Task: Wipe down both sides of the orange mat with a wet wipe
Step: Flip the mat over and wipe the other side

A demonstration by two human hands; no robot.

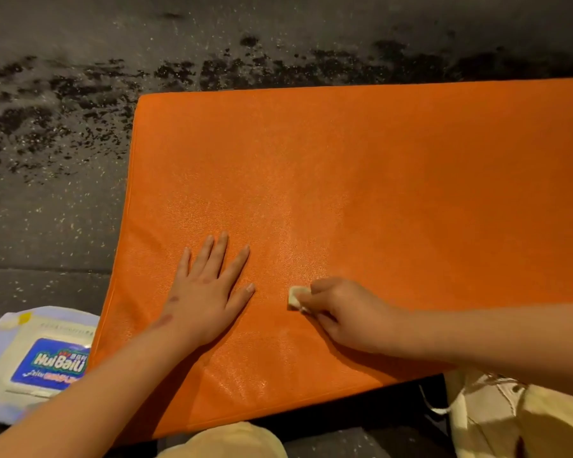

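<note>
My left hand [209, 292] lies flat, fingers spread, near the orange mat [377, 193]'s near left corner. Just beside it, my right hand [341, 312] pinches a balled wet wipe [295, 297] against the mat; unwiped surface stretches far and right.

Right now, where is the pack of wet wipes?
In the head view the pack of wet wipes lies on the dark floor at the lower left, beside the orange mat's near-left corner, partly behind the left forearm.

Dim, warm light — soft sheen on the orange mat [361, 200], edges bowed, slightly blurred.
</note>
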